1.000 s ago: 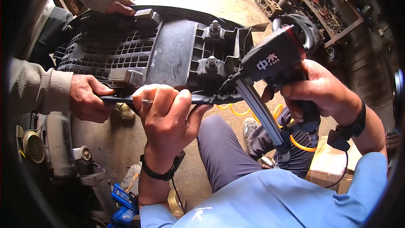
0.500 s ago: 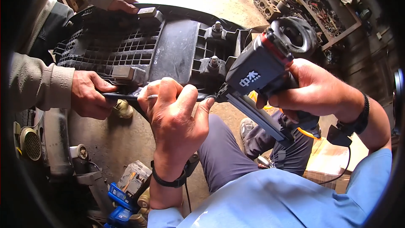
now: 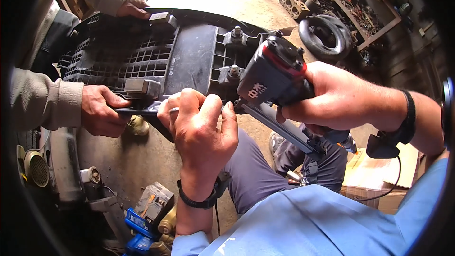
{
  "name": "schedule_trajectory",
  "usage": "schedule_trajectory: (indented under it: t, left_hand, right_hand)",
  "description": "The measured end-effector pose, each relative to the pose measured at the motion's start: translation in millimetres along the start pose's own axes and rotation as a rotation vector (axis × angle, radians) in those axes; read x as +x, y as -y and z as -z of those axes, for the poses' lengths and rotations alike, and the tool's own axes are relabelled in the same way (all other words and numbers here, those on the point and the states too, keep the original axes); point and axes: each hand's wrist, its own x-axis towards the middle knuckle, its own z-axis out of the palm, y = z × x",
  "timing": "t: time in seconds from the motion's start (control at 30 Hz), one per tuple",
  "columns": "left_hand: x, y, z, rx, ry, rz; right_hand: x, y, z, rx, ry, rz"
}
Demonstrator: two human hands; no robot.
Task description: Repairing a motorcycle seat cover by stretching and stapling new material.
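Left hand (image 3: 204,128) pinches the near rim of a black gridded plastic panel (image 3: 189,61), held up ahead of the knees. Right hand (image 3: 334,97) wraps a black-and-red staple gun (image 3: 268,73), nose beside left thumb; rim contact unclear. Co-worker's hand (image 3: 102,111) grips panel's left end.

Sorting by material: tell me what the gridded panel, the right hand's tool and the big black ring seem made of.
Gridded panel: likely satin plastic, from its moulded ribs.
Tool: smooth matte casing, perhaps plastic; its grey rail shines like metal.
Black ring: probably rubber, going by its soft, rounded sheen.
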Motion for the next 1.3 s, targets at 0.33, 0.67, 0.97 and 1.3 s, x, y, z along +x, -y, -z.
schedule_trajectory:
  t: [0.33, 0.67, 0.97, 1.3]
  left_hand:
    - [-11.9, 21.2, 3.3, -0.120, -0.067, -0.030]
    - [-14.7, 54.1, 16.5, -0.103, -0.044, -0.200]
    - [-19.0, 58.2, 13.2, -0.075, -0.076, -0.199]
    - [-17.1, 53.7, 16.8, -0.086, -0.054, -0.186]
  right_hand:
    - [26.2, 11.1, 10.9, 0.218, 0.018, -0.277]
    - [25.0, 18.1, 4.5, 0.248, -0.013, -0.307]
    - [33.2, 9.4, 9.3, 0.216, 0.008, -0.276]
    - [15.4, 3.8, 8.1, 0.398, -0.069, -0.141]
